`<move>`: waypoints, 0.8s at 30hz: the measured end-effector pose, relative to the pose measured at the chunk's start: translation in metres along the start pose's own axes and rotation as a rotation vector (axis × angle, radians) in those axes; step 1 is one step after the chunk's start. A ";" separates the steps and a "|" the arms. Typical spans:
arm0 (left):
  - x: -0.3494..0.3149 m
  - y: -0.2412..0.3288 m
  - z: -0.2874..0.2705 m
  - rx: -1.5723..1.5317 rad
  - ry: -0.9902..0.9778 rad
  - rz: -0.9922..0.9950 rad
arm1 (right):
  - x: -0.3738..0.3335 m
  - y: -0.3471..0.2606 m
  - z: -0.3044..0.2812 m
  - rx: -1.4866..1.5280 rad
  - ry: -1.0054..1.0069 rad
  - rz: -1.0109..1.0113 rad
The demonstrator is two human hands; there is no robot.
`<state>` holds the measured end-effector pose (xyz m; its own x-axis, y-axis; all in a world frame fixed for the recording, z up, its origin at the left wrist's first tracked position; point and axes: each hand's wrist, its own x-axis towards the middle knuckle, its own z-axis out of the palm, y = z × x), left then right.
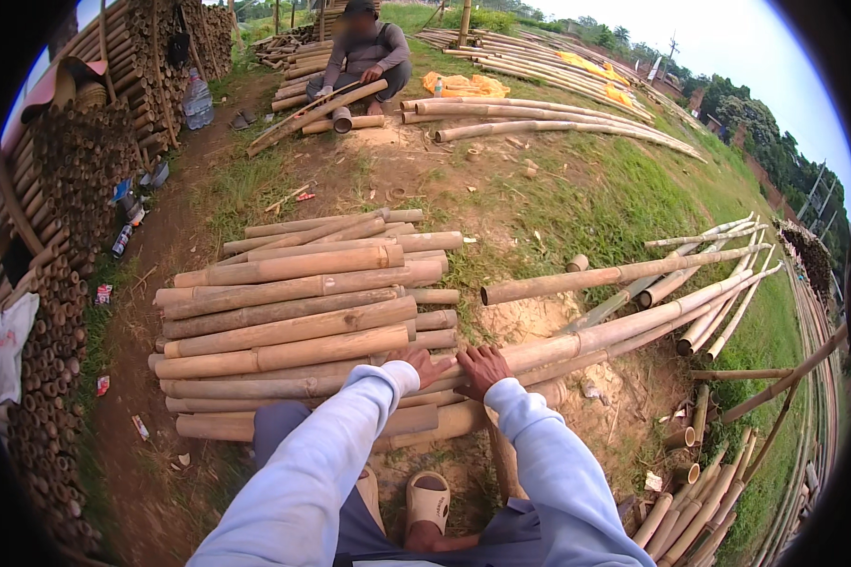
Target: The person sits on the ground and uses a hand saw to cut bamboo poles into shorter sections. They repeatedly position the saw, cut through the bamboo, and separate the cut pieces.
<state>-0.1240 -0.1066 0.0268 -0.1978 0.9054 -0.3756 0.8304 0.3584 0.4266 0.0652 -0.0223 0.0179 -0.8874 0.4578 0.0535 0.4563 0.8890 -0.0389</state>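
My right hand (483,370) is closed over the near end of a long bamboo pole (624,328), which runs away to the right across the ground. Just left of it, my left hand (420,368) lies with fingers bent over the same pole, thumb side toward the right hand. The underside of both grips is hidden. Beneath and left of my hands is a stack of short cut bamboo pieces (288,317). A second long pole (577,280) lies beyond the one I hold, its cut end facing the stack.
An upright wooden post (504,458) stands below my right wrist. More bamboo pieces (695,510) lie at lower right. Tall bamboo stacks (57,378) line the left side. A co-worker (364,57) sits at the far side with a bamboo length, near long poles (548,123).
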 end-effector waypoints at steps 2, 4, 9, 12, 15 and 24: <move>-0.002 -0.006 0.000 -0.022 0.001 0.016 | -0.001 -0.002 0.006 -0.015 0.019 -0.016; -0.010 -0.024 0.009 -0.004 0.137 0.021 | 0.005 -0.019 0.006 0.018 0.005 -0.011; -0.023 -0.027 -0.009 0.128 0.004 -0.028 | 0.009 -0.037 0.010 0.018 0.021 -0.004; -0.023 -0.033 -0.003 0.125 0.038 -0.030 | 0.011 -0.040 0.007 0.012 0.042 -0.024; -0.023 -0.018 -0.013 0.144 0.004 -0.037 | 0.010 -0.030 0.002 0.024 -0.033 0.032; -0.043 -0.031 -0.013 0.316 0.042 0.079 | 0.027 -0.034 0.010 0.038 0.012 -0.027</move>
<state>-0.1483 -0.1540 0.0403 -0.1424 0.9384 -0.3149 0.9632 0.2047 0.1744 0.0253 -0.0401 0.0103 -0.8984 0.4341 0.0667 0.4293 0.9000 -0.0755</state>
